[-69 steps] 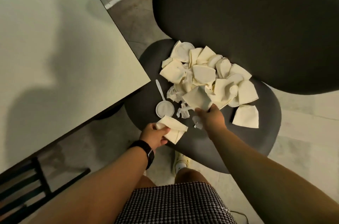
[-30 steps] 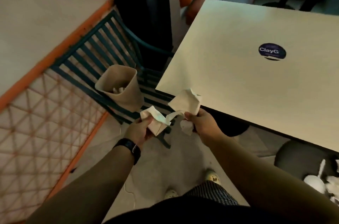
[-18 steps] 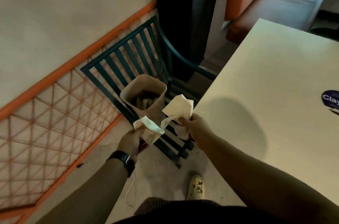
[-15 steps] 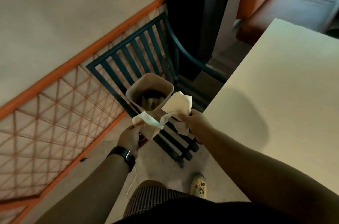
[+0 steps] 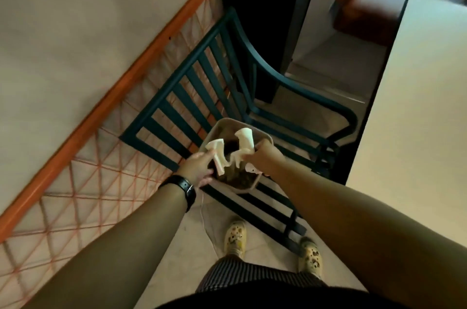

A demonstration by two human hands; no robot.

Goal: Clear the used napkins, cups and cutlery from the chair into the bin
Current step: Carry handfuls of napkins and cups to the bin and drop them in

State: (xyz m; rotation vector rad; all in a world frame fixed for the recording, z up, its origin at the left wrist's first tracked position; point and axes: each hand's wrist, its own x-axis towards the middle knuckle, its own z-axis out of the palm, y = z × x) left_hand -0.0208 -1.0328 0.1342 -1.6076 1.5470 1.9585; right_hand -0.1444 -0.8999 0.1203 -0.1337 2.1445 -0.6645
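The left hand pinches a folded napkin between thumb and fingers, and the right hand has its fingers curled round a crumpled napkin — both now directly over the open mouth of the bin, where half a second ago they hung just short of its near rim. The bin stands on the slatted green chair by the wall, left of the pale worktop — the hands have reached farther forward and the bin lies nearer in view.
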